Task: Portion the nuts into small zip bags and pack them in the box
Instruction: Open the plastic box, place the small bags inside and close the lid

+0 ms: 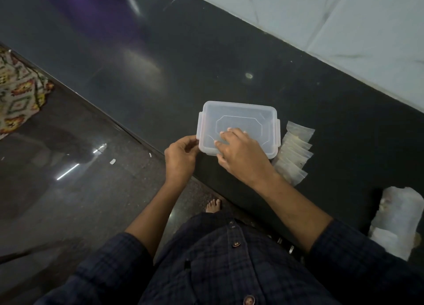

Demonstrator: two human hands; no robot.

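Note:
A clear plastic box (241, 114) with its lid on and side clips stands near the front edge of the dark stone counter (160, 80). My right hand (241, 154) lies flat on the lid, fingers spread. My left hand (181, 154) pinches the box's left clip between thumb and fingers. Several small zip bags (294, 153) lie overlapped in a row just right of the box, apart from both hands. A larger clear bag (399, 220) lies at the counter's right front; what it holds is blurred.
A white tiled wall (344, 25) borders the counter at the back right. Left of the counter edge is a glossy dark floor (68, 178). A patterned cloth bag (20, 93) sits at far left. My bare foot (213, 205) shows below the counter edge.

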